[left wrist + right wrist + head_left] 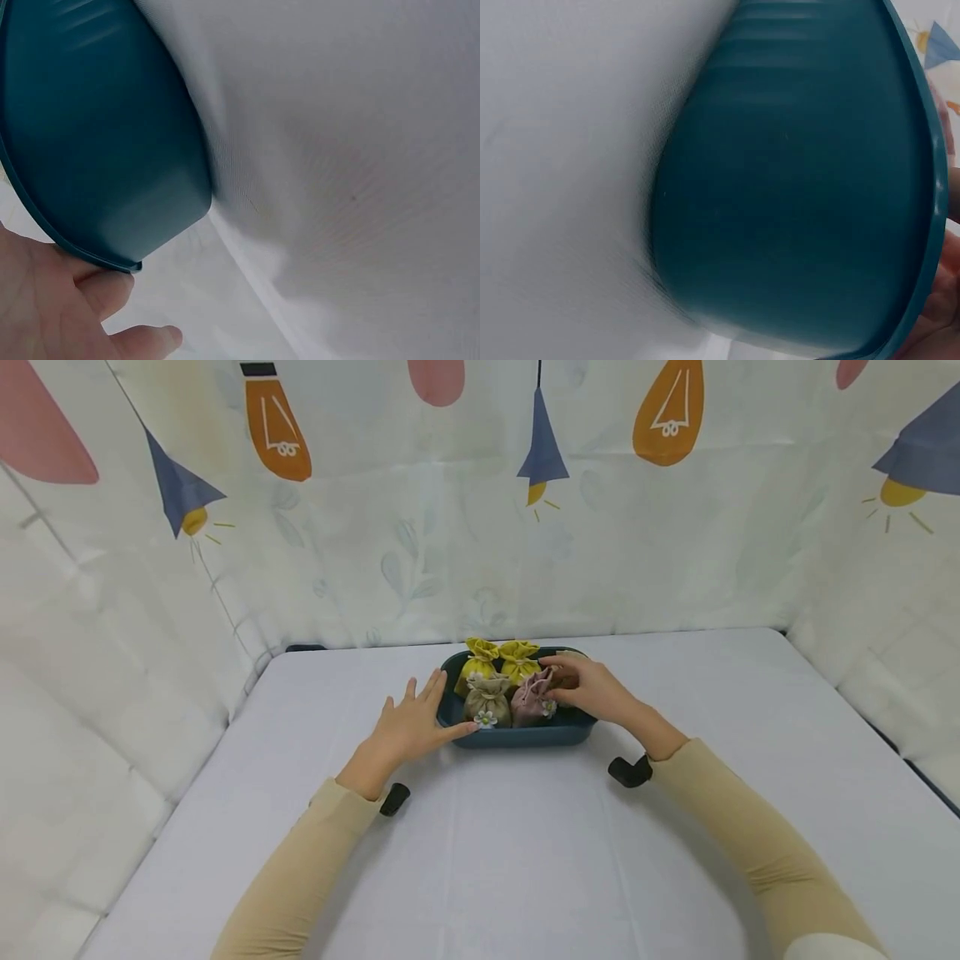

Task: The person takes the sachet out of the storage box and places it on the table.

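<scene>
A dark teal oval tub (517,738) stands on the table with several small drawstring pouches inside. Two yellow pouches (519,662) are at the back; in front sit a beige pouch (487,697) with a white flower and a pink pouch (529,702) with a flower. My left hand (405,727) lies spread along the tub's left end, fingertips at the rim, thumb over the front edge. With thumb and fingers, my right hand (592,692) pinches the pink pouch near its gathered top from the right. In the right wrist view the tub wall (795,180) hides most of that hand.
A white cloth covers the table (517,852). Behind it hangs a pale curtain (465,552) printed with lamps and bulbs. Black wrist-camera pieces (630,772) hang below both wrists, close to the cloth.
</scene>
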Available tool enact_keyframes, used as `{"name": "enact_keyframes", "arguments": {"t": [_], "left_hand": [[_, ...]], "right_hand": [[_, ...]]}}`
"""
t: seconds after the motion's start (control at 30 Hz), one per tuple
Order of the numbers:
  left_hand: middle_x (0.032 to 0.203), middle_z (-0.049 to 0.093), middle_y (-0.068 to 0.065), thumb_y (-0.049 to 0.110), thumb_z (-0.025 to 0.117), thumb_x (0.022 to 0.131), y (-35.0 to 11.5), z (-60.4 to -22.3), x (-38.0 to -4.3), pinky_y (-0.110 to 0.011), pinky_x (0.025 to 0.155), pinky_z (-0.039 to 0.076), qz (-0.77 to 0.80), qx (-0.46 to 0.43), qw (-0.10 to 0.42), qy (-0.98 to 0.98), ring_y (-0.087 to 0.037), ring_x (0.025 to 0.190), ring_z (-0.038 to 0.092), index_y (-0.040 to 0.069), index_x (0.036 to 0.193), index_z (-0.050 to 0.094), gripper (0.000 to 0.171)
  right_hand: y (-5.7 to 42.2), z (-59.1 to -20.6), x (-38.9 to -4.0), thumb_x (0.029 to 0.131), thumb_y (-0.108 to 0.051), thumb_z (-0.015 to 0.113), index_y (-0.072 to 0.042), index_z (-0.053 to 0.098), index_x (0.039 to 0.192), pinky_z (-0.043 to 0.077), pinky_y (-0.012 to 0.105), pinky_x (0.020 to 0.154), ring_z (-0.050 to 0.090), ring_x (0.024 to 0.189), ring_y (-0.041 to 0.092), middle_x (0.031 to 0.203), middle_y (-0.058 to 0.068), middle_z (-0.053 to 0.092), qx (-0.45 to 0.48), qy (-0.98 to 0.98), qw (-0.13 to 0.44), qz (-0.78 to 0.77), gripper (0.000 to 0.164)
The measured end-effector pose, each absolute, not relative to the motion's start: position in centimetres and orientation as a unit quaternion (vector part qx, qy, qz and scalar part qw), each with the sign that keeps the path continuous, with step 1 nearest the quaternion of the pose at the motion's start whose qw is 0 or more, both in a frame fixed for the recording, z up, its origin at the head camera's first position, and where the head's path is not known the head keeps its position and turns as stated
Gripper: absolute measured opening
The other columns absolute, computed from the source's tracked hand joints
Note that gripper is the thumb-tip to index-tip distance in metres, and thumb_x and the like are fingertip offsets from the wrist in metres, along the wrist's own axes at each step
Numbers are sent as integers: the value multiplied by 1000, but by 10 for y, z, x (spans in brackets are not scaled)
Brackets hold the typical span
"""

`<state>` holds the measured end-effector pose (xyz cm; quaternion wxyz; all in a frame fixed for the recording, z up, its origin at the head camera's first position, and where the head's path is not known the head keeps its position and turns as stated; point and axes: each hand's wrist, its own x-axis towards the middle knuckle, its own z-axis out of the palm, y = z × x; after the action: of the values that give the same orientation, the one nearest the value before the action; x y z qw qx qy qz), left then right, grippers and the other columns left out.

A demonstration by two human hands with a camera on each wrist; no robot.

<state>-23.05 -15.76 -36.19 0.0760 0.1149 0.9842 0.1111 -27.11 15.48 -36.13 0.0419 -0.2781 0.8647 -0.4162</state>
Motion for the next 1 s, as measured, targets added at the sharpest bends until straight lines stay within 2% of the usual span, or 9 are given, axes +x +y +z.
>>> {"name": "enact_keyframes", "arguments": {"t": [0.13,0.37,0.7,1.0], "left_hand": [[172,1,-6,83,50,88,-157,-361,-231,-73,117,7,114,117,80,983,-43,155,3,15,167,4,114],[172,3,-9,84,49,88,-158,-362,-231,-73,116,7,118,118,79,983,-45,154,4,14,167,5,114],[172,2,-9,85,49,87,-159,-365,-232,-74,116,7,118,119,78,983,-45,154,3,14,167,5,115],[172,2,-8,86,47,87,-160,-367,-234,-74,116,7,117,122,79,982,-45,154,4,14,167,5,116]], "right_hand": [[156,-361,-275,100,-2,66,3,51,148,54,52,95,63,120,38,131,23,63,-276,866,52,-415,50],[155,-359,-277,102,-6,64,2,63,130,51,50,101,60,124,39,132,22,63,-264,873,50,-408,29],[155,-362,-281,102,-5,64,2,66,126,53,50,99,61,123,38,128,21,64,-254,870,52,-420,26],[151,-362,-280,103,-8,63,2,69,121,53,50,98,62,121,38,124,20,64,-238,869,28,-433,22]]}}
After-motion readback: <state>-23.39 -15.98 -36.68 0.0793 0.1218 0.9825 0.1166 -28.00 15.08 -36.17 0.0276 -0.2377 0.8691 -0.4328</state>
